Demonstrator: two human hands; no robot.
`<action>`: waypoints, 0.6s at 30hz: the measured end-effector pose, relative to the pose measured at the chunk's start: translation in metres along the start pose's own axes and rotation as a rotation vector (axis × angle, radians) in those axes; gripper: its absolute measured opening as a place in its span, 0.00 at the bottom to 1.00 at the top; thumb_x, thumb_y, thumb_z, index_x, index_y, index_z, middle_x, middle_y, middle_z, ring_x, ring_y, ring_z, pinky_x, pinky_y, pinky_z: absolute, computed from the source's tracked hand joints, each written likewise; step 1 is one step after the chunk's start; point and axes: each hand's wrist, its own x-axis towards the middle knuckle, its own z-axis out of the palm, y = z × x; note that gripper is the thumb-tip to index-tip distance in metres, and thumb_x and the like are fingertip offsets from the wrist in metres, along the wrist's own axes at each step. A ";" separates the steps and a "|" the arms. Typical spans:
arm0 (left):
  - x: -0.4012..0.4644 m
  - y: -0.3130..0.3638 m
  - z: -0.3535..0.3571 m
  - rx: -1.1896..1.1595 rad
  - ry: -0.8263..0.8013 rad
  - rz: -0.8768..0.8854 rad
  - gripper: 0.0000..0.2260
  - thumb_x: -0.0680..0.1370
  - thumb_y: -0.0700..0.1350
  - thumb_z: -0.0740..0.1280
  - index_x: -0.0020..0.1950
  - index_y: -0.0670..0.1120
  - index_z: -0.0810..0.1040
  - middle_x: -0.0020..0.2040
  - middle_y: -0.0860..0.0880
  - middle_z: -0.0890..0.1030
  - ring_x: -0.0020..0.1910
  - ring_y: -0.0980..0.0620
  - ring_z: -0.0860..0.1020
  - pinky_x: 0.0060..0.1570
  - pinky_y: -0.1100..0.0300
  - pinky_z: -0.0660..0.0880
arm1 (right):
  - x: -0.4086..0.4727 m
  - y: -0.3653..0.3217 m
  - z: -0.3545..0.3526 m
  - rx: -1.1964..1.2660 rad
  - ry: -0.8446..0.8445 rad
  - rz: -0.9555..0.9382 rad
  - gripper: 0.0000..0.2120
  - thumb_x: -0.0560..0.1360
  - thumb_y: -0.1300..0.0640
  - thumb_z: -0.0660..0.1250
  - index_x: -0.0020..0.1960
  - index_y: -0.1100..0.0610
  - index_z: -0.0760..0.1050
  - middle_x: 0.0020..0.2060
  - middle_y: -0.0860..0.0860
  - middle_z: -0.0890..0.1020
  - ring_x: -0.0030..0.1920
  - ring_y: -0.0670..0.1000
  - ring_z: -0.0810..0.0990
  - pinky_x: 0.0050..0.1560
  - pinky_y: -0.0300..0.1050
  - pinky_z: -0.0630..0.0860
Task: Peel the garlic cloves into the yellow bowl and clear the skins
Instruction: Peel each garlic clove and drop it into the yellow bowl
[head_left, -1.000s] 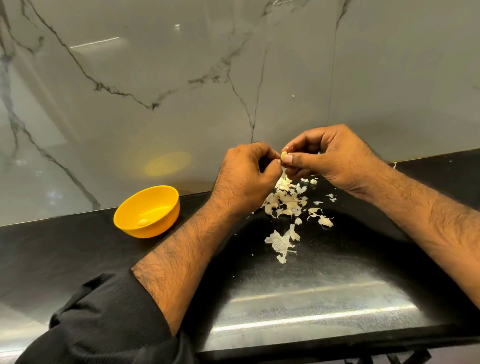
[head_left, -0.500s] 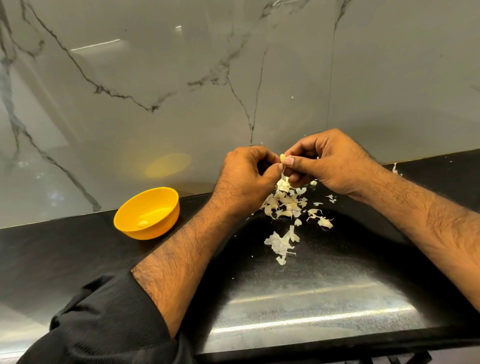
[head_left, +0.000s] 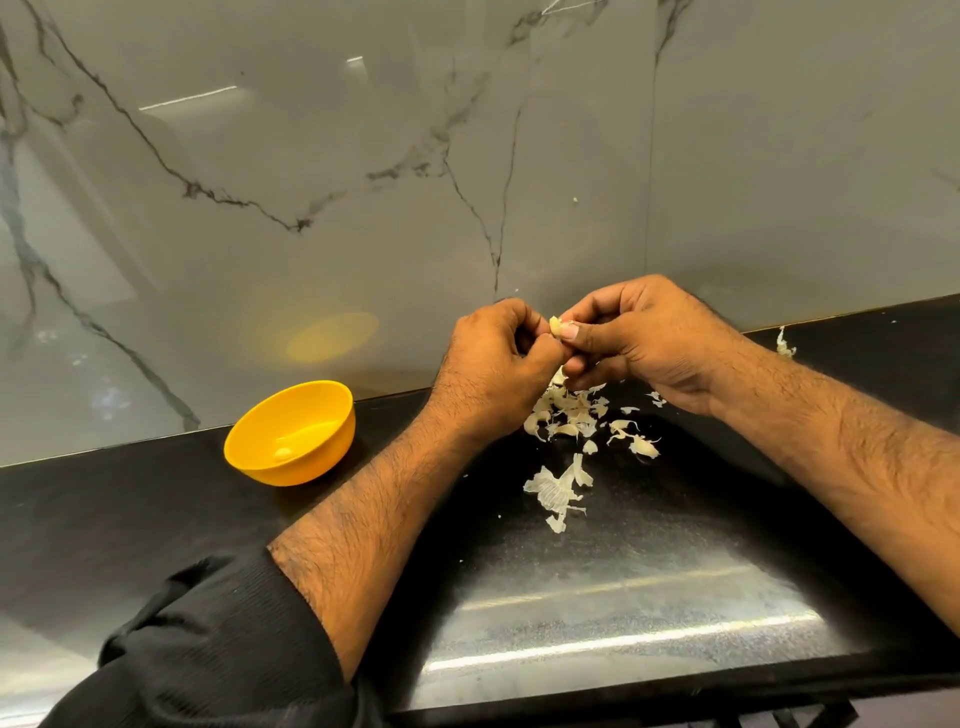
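Note:
A pale garlic clove (head_left: 556, 326) is pinched between the fingertips of my left hand (head_left: 493, 374) and my right hand (head_left: 649, 338), held above the black counter near the wall. Only its tip shows; the rest is hidden by my fingers. Directly below lies a heap of papery garlic skins (head_left: 569, 415), with a larger piece of skin (head_left: 553, 491) nearer me. The yellow bowl (head_left: 311, 410) stands to the left of my hands on the counter, with one peeled clove (head_left: 283, 453) inside it.
The black counter (head_left: 675, 571) runs along a grey marble wall (head_left: 363, 182) close behind my hands. A stray skin (head_left: 784, 345) lies at the wall's foot on the right. My dark sleeve (head_left: 218, 649) rests at the counter's near left edge.
Both hands have shifted slightly lower and stayed together on the clove; the fingers have worked around it. The bowl and the skins on the counter have not moved.

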 end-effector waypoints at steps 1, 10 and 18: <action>0.000 0.000 -0.001 -0.017 0.002 -0.014 0.05 0.80 0.46 0.71 0.45 0.47 0.82 0.35 0.52 0.80 0.31 0.59 0.74 0.33 0.62 0.75 | 0.001 -0.001 -0.001 0.003 -0.007 0.015 0.07 0.78 0.65 0.72 0.54 0.67 0.84 0.44 0.64 0.86 0.39 0.53 0.85 0.42 0.51 0.87; 0.002 -0.003 -0.002 -0.116 -0.013 -0.072 0.06 0.81 0.42 0.73 0.44 0.46 0.83 0.34 0.51 0.81 0.31 0.58 0.76 0.35 0.63 0.77 | -0.001 -0.005 -0.010 0.078 -0.106 0.083 0.09 0.80 0.65 0.70 0.56 0.69 0.83 0.43 0.61 0.85 0.38 0.52 0.84 0.42 0.49 0.87; 0.000 -0.002 -0.005 -0.123 -0.050 -0.052 0.03 0.81 0.42 0.73 0.48 0.45 0.84 0.40 0.44 0.86 0.38 0.46 0.84 0.40 0.51 0.86 | -0.002 -0.005 -0.009 -0.047 -0.043 -0.030 0.11 0.77 0.66 0.72 0.59 0.62 0.81 0.45 0.64 0.87 0.40 0.56 0.86 0.43 0.54 0.88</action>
